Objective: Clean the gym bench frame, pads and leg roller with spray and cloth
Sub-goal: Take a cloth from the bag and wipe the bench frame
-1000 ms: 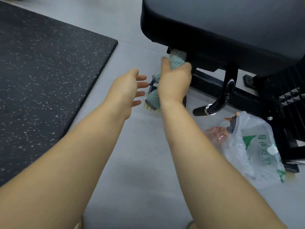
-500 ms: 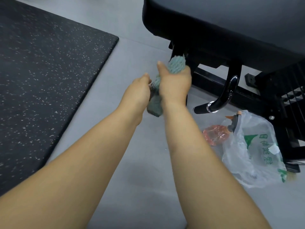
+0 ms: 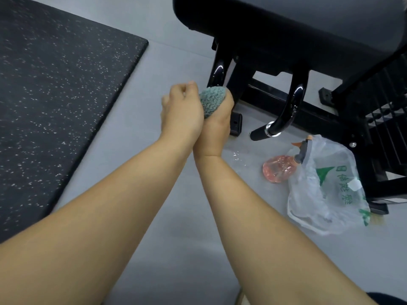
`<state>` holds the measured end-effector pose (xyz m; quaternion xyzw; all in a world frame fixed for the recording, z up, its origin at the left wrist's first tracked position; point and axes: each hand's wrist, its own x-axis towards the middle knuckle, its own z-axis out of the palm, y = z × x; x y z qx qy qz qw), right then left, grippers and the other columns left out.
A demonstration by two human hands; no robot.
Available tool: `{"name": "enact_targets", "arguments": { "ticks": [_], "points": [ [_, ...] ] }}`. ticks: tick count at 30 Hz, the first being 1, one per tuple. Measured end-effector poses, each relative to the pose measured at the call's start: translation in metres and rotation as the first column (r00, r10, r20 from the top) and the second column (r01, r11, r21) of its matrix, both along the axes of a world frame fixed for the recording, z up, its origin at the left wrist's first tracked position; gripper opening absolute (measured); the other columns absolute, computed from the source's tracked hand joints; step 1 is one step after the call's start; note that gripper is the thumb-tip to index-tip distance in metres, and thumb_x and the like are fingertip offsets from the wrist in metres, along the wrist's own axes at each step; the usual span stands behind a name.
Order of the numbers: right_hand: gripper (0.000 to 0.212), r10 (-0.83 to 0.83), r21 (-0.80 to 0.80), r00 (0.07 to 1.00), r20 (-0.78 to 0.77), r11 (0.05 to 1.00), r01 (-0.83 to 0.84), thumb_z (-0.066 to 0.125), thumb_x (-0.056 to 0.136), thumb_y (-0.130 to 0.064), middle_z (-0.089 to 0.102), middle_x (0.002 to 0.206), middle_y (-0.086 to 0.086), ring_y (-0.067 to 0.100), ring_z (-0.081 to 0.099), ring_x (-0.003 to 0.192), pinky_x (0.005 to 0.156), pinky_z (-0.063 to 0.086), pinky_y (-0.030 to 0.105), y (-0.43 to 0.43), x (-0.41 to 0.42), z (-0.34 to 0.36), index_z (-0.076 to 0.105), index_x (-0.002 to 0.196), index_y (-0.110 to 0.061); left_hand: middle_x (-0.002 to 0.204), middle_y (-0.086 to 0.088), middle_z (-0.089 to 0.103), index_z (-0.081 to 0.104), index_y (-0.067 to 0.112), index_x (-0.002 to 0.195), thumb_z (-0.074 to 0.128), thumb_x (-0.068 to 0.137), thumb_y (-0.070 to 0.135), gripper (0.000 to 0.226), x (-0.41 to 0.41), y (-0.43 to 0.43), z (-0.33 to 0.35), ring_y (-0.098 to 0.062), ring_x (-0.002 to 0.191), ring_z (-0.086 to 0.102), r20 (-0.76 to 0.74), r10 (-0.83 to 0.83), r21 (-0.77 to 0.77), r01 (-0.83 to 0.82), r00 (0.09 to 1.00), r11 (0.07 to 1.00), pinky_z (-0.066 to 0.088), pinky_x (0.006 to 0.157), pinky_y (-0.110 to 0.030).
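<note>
A teal fluffy cloth (image 3: 211, 101) is bunched between both my hands, low over the grey floor. My right hand (image 3: 217, 126) grips it from below and behind, and my left hand (image 3: 181, 111) curls round its left side. Just beyond them stands the bench's glossy black frame leg (image 3: 218, 71), under the black seat pad (image 3: 286, 20). A curved black handle with a chrome ring (image 3: 286, 115) hangs from the frame to the right. The pink spray bottle (image 3: 278, 169) lies on the floor at the right.
A translucent plastic bag with green print (image 3: 330, 190) lies beside the spray bottle. A dark speckled rubber mat (image 3: 55, 95) covers the floor on the left. Black frame rails and a ladder-like adjuster (image 3: 378, 128) fill the right edge. Small wet spots (image 3: 236, 155) show on the floor.
My left hand, open and apart a second ago, has closed onto the cloth. Both hands have pulled back from under the pad toward me, bunching the cloth together.
</note>
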<state>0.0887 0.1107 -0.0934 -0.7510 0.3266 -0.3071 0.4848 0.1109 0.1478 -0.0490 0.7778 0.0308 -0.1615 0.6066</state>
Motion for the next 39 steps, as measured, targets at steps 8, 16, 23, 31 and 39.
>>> {"name": "enact_targets", "arguments": {
  "ticks": [8, 16, 23, 31, 39],
  "points": [
    [0.022, -0.093, 0.511, 0.996, -0.015, 0.855, 0.088, 0.051, 0.093, -0.017, 0.046, 0.071, -0.003, 0.005, 0.046, 0.063, 0.062, 0.042, 0.018, -0.048, -0.068, -0.003, 0.049, 0.073, -0.027, 0.096, 0.005, 0.05, 0.06, 0.015, 0.096, 0.041, 0.089, 0.023, 0.022, -0.065, -0.042, 0.002, -0.018, 0.097, 0.049, 0.389, -0.134, -0.002, 0.146, 0.911, 0.989, 0.036, 0.086, -0.027],
    [0.053, -0.38, 0.411, 0.923, 0.069, 0.853, 0.32, 0.031, 0.093, -0.061, 0.056, 0.123, -0.008, 0.006, 0.054, 0.111, 0.098, 0.041, 0.029, -0.125, -0.095, 0.032, 0.045, 0.129, -0.026, 0.131, 0.01, 0.054, 0.054, 0.03, 0.128, 0.035, 0.095, 0.025, 0.038, -0.065, -0.083, 0.0, -0.007, 0.119, 0.049, -0.085, -0.534, -0.265, 0.498, 0.841, 0.826, 0.035, 0.101, -0.025],
    [0.02, -0.14, 0.015, 0.989, -0.056, 0.99, 0.141, 0.041, 0.1, -0.026, 0.055, 0.078, -0.01, 0.005, 0.051, 0.074, 0.07, 0.04, 0.021, -0.127, -0.053, 0.076, 0.056, 0.093, -0.015, 0.107, 0.012, 0.066, 0.063, 0.032, 0.098, 0.034, 0.094, 0.017, 0.033, -0.054, -0.077, -0.008, 0.004, 0.095, 0.061, -0.096, -0.522, -0.363, 0.458, 0.848, 0.811, 0.045, 0.086, -0.018],
    [0.033, -0.26, -0.093, 0.958, 0.12, 0.958, 0.272, 0.054, 0.095, -0.027, 0.037, 0.148, -0.004, 0.009, 0.019, 0.142, 0.114, 0.022, 0.025, -0.075, -0.049, 0.046, 0.061, 0.123, -0.012, 0.058, 0.017, 0.065, 0.065, 0.026, 0.064, 0.045, 0.094, 0.016, 0.038, -0.043, -0.078, -0.009, 0.006, 0.053, 0.056, -0.071, -0.439, -0.303, 0.4, 0.896, 0.865, 0.043, 0.052, -0.012],
    [0.047, -0.219, 0.132, 0.975, 0.029, 0.968, 0.213, 0.067, 0.085, -0.038, 0.061, 0.113, -0.001, 0.01, 0.058, 0.105, 0.09, 0.047, 0.023, -0.111, -0.048, 0.06, 0.049, 0.12, -0.013, 0.097, -0.001, 0.072, 0.059, 0.013, 0.122, 0.038, 0.096, 0.022, 0.035, -0.036, -0.08, -0.017, -0.013, 0.092, 0.068, -0.275, -0.459, -0.473, 0.297, 0.845, 0.83, 0.05, 0.093, -0.031]
  ]
}}
